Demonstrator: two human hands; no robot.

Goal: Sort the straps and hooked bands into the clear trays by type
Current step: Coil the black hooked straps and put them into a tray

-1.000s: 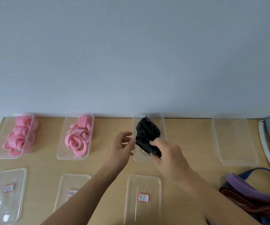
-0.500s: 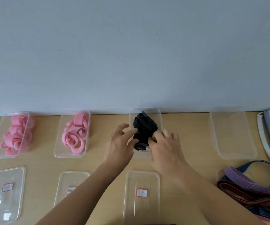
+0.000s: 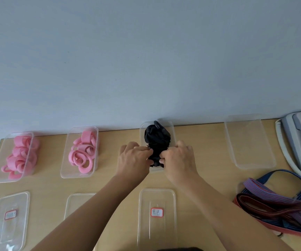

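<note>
Your left hand [image 3: 134, 160] and right hand [image 3: 179, 160] now sit closer together, curled fingers pinching the black bands [image 3: 156, 140] between them, in one tray [image 3: 172, 131] of four.

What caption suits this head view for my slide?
Left hand and right hand grip black straps in a clear tray; pink bands fill two trays at left, striped straps lie at right.

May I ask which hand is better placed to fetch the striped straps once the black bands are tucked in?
Probably the right: the striped straps lie to the right of the right hand, near the empty tray; the left hand would have to cross over. Both pinch the black bands.
</note>
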